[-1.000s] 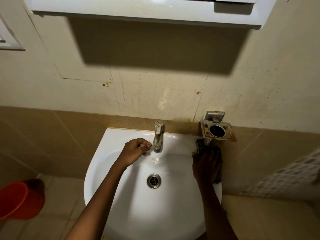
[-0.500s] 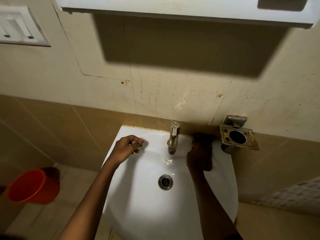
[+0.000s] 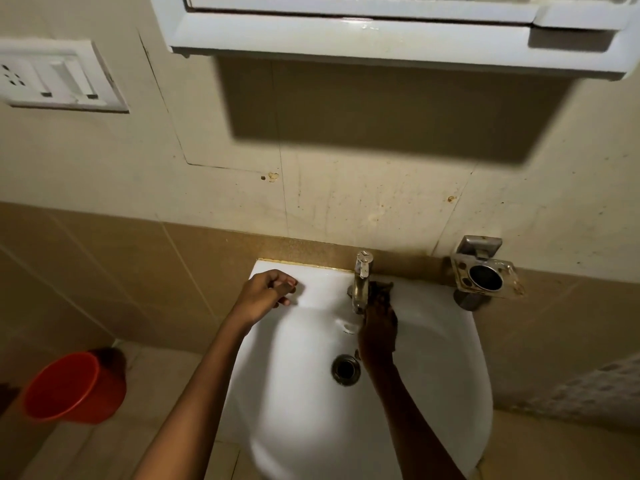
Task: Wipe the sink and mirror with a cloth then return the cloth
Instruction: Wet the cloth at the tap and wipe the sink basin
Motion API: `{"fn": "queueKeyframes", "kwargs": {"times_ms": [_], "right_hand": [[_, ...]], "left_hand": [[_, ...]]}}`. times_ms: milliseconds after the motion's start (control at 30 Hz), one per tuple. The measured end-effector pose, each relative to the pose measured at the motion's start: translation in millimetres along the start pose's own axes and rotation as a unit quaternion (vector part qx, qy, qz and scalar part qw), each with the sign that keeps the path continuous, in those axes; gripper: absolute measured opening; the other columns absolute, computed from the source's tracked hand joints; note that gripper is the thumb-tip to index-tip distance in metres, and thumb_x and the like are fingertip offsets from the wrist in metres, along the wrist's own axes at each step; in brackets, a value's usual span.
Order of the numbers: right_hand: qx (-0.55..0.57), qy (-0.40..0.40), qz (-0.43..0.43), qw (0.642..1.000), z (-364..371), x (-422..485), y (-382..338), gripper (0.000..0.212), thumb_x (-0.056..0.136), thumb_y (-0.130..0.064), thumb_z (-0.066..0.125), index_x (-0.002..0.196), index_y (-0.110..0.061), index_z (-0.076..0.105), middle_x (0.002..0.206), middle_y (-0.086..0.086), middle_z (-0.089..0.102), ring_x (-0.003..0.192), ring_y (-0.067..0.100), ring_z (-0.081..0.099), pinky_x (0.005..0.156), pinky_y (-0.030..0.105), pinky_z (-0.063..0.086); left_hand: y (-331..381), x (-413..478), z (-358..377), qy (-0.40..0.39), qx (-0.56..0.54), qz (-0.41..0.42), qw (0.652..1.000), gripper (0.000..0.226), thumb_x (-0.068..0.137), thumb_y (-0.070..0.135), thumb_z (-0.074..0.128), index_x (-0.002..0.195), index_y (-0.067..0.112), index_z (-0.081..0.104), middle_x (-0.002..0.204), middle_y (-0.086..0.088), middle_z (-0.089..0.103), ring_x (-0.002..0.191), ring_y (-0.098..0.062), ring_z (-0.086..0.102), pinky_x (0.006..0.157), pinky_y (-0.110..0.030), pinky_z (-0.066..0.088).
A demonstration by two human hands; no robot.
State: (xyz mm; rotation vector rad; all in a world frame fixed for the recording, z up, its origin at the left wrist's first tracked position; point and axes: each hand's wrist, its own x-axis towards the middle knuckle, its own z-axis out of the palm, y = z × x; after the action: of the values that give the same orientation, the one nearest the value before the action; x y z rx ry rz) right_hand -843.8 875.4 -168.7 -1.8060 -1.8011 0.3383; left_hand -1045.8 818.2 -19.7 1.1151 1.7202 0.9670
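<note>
A white wall-mounted sink (image 3: 440,368) fills the lower middle, with a metal tap (image 3: 362,282) at its back and a drain (image 3: 345,369) in the bowl. My right hand (image 3: 379,329) presses a dark cloth (image 3: 381,293) against the sink's back ledge, right beside the tap. My left hand (image 3: 266,296) rests loosely curled on the sink's back left rim and holds nothing. Only the white lower frame of the mirror cabinet (image 3: 398,36) shows at the top edge.
A rusty metal toothbrush holder (image 3: 483,276) juts from the wall right of the sink. An orange bucket (image 3: 74,388) stands on the floor at lower left. A white switch plate (image 3: 59,76) is on the wall at upper left.
My right hand has slid the cloth leftward along the sink's back ledge, from under the holder to the tap. My left hand has moved from the tap to the left rim. The view tilted up.
</note>
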Motion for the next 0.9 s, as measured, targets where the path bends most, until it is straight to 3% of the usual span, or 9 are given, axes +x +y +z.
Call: {"fn": "queueKeyframes", "kwargs": {"times_ms": [100,200,300,367,433,533,600,700,900], "right_hand": [[-0.012,0.029,-0.035,0.999,10.8,-22.6,-10.8,0.056,0.072,0.007,0.025,0.115,0.004,0.06,0.118,0.032,0.059,0.115,0.045,0.053,0.088,0.055,0.051],[-0.015,0.005,-0.064,0.998,9.2,-30.6,-32.7,0.055,0.084,0.01,0.033,0.131,-0.01,0.051,0.137,0.022,0.049,0.131,0.035,0.039,0.107,0.039,0.037],[-0.003,-0.038,-0.081,0.996,14.6,-26.6,-56.0,0.042,0.078,0.0,0.04,0.108,-0.008,0.069,0.102,0.014,0.072,0.094,0.032,0.069,0.077,0.039,0.056],[-0.02,-0.05,-0.038,0.998,19.4,-11.6,-67.8,0.035,0.074,-0.002,0.049,0.1,-0.005,0.072,0.096,0.015,0.074,0.091,0.031,0.07,0.071,0.039,0.058],[-0.014,-0.019,0.004,1.0,26.7,0.1,-78.8,0.032,0.078,-0.005,0.053,0.106,0.001,0.067,0.104,0.019,0.071,0.099,0.034,0.067,0.08,0.043,0.055],[-0.018,0.008,0.062,0.998,45.1,5.4,-97.3,0.045,0.086,-0.016,0.034,0.115,0.004,0.061,0.115,0.021,0.066,0.11,0.037,0.061,0.1,0.043,0.041],[-0.004,0.014,0.099,0.995,51.0,14.6,-113.7,0.039,0.085,-0.011,0.046,0.117,0.006,0.059,0.116,0.025,0.065,0.112,0.04,0.059,0.105,0.047,0.03],[-0.009,0.001,0.123,0.992,62.3,20.7,-129.2,0.047,0.077,-0.005,0.066,0.121,0.01,0.054,0.122,0.03,0.059,0.118,0.045,0.053,0.103,0.057,0.035],[0.05,-0.082,-0.083,0.992,86.2,-1.8,-166.3,0.042,0.086,0.001,0.053,0.128,0.002,0.051,0.136,0.025,0.049,0.13,0.042,0.041,0.11,0.053,0.028]], "left_hand": [[1.8,5.4,-13.6,0.001,0.002,0.006,1.0,0.016,0.091,0.011,0.053,0.083,0.02,0.064,0.093,-0.006,0.069,0.065,-0.016,0.063,0.063,-0.02,0.045],[0.8,12.6,-20.2,-0.008,0.01,0.006,1.0,0.016,0.091,0.011,0.053,0.083,0.02,0.064,0.093,-0.005,0.068,0.065,-0.015,0.063,0.064,-0.021,0.044],[-3.4,18.4,-22.6,-0.013,0.017,-0.002,1.0,0.012,0.091,0.013,0.054,0.087,0.017,0.065,0.094,-0.006,0.068,0.066,-0.015,0.063,0.063,-0.018,0.044],[-8.3,19.8,-26.8,-0.005,0.022,-0.012,1.0,0.011,0.09,0.014,0.055,0.088,0.016,0.066,0.094,-0.006,0.069,0.068,-0.016,0.063,0.063,-0.02,0.043],[-13.1,21.0,-33.6,0.014,0.024,-0.024,0.999,0.012,0.09,0.015,0.055,0.09,0.013,0.067,0.094,-0.006,0.069,0.068,-0.015,0.063,0.063,-0.02,0.043],[-20.6,22.1,-50.1,0.04,0.01,-0.033,0.999,0.013,0.091,0.011,0.054,0.096,0.007,0.066,0.096,-0.009,0.068,0.066,-0.014,0.06,0.055,-0.013,0.045],[-26.0,21.3,-61.7,0.048,0.004,-0.04,0.998,0.013,0.091,0.011,0.055,0.096,0.008,0.066,0.098,-0.012,0.068,0.067,-0.015,0.059,0.057,-0.015,0.045],[-34.8,18.6,-80.1,0.06,0.008,-0.048,0.997,0.015,0.091,0.015,0.056,0.096,0.008,0.068,0.101,-0.021,0.071,0.075,-0.022,0.06,0.064,-0.024,0.043],[-48.0,10.7,-96.1,0.07,0.01,-0.07,0.995,0.021,0.092,0.018,0.055,0.101,0.004,0.067,0.098,-0.017,0.069,0.07,-0.018,0.059,0.065,-0.027,0.041]]}}
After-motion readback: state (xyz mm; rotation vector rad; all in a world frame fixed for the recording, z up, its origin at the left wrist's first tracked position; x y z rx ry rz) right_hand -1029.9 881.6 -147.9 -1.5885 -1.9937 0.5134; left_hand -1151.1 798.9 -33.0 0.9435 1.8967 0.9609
